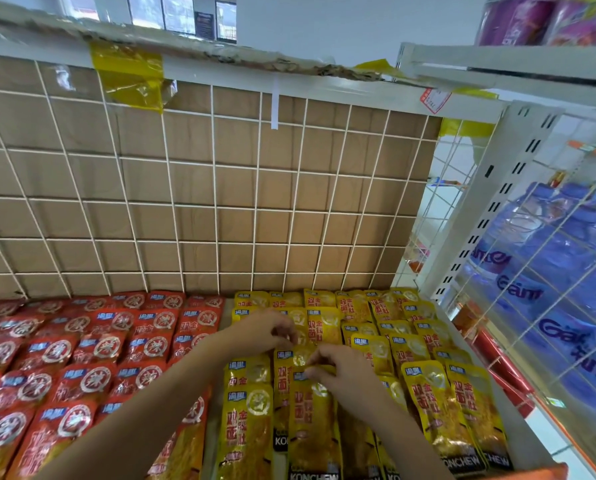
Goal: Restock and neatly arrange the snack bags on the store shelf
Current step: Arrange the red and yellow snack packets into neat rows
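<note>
- The shelf (528, 441) is a white metal tray seen from above, its right rim running along the outer column of bags.
- A white wire grid (217, 202) stands along the back edge, with brown cardboard (192, 181) pressed flat behind it.
- A strip of yellow tape (130, 77) hangs crumpled over the grid's top rail at the left. A small red-and-white label (434, 99) sits on the rail towards the right.
- Beyond the top rail is a pale wall (324, 26).
- A white slotted upright (497, 188) rises at the right rear corner, and a wire side panel (566, 344) runs forward from it.
- Blue packs (546, 292) show through that side panel. Purple packs (532, 19) sit on a higher shelf at the top right.
- Red snack bags (82, 344) cover the left half of the tray in overlapping rows.
- Yellow snack bags (424, 341) fill the right half in overlapping columns, just beside the red ones, with a narrow bare strip between the two colours.
- The left hand (269, 330) hovers over the middle rows of the yellow section with its fingers curled. I cannot tell whether it pinches a bag.
- The right hand (341, 372) pinches the top edge of the front yellow bag (310, 420), which lies in the second column of the yellow section and overlaps the bag behind it.
</note>
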Tool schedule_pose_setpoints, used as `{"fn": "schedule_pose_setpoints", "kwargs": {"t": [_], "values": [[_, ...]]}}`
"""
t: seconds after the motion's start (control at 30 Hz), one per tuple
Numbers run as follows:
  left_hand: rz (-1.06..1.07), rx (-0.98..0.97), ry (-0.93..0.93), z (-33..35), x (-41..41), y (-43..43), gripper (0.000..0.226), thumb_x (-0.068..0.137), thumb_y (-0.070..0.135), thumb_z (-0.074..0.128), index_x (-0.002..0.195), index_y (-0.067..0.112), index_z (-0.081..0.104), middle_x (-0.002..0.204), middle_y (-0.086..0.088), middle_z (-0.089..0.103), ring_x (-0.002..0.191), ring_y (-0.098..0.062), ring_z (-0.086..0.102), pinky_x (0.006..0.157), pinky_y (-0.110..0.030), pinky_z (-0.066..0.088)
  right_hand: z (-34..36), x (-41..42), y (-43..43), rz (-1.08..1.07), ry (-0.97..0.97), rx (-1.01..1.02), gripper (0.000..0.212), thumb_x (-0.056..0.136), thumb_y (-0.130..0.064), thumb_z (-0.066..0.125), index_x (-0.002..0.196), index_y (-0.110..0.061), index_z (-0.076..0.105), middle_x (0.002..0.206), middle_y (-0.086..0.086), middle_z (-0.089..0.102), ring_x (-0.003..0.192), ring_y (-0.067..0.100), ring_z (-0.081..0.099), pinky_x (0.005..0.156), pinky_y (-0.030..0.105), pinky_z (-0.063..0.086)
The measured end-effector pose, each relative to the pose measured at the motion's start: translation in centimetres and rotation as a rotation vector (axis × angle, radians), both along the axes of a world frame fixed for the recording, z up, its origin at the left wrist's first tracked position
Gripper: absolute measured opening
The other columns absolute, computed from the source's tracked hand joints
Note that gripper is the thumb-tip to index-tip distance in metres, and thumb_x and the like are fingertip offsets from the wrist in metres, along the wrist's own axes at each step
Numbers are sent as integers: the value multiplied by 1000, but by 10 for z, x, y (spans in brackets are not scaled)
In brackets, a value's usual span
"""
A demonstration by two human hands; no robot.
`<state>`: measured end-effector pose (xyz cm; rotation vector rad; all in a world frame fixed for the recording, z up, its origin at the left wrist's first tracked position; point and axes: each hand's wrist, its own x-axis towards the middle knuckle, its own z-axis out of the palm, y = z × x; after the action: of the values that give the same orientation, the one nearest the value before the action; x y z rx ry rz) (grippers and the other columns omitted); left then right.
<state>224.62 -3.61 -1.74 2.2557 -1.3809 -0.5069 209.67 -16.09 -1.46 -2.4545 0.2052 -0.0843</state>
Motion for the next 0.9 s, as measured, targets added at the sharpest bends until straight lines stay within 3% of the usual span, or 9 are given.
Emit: {"fn": "schedule_pose_setpoints", "kwargs": {"t": [0.1,0.2,0.27,0.37,0.47,0.6,0.73,0.9], "values": [[5,-9,38,-1,-3,1,14,87,15,61,98,10,68,78,12,56,75,-1,51,70,-20,41,-3,4,8,15,-12,11,15,85,-28,64,94,-18,66,77,-27,48,81,-3,48,71,14,36],[13,-20,47,-4,-4,2,12,86,14,62,96,11,68,75,20,53,73,5,51,72,-18,43,-5,3,10,29,-16,-2,15,84,-31,65,95,-21,68,74,-28,49,75,-7,48,65,6,34],[15,-19,51,-4,-4,3,12,86,14,63,95,11,69,75,17,56,71,6,51,69,-14,42,-6,2,12,38,-11,-23,16,84,-29,64,97,-21,69,78,-25,54,74,-6,49,65,5,34],[8,-20,40,-4,-4,4,13,85,14,63,96,10,69,81,9,59,68,8,50,64,-8,38,-9,0,14,19,-9,-52,17,84,-29,64,100,-24,67,92,-16,60,85,-2,48,76,15,38],[14,-24,35,-6,-4,4,13,86,15,62,96,11,69,87,4,64,72,6,50,67,-10,39,-10,-3,18,-5,-13,-95,16,85,-29,62,101,-26,62,92,-17,54,89,2,49,78,18,37],[23,-22,-1,-7,-5,4,13,87,17,61,97,14,68,81,13,57,71,8,48,66,-8,37,-10,-7,22,9,15,-252,23,89,-35,55,109,-24,55,111,-10,53,105,10,49,86,25,37],[23,-31,-11,-7,-6,5,13,87,17,62,97,14,69,84,11,58,80,-2,53,75,-21,44,-8,-8,25,6,21,-301,25,90,-39,52,111,-24,53,112,-7,48,106,11,49,84,27,37],[23,-24,11,-6,-6,6,13,87,15,62,98,14,68,85,8,61,85,-6,57,78,-24,46,-10,-5,29,13,14,-298,25,88,-41,56,107,-24,56,108,-7,45,104,11,49,72,22,34]]}}
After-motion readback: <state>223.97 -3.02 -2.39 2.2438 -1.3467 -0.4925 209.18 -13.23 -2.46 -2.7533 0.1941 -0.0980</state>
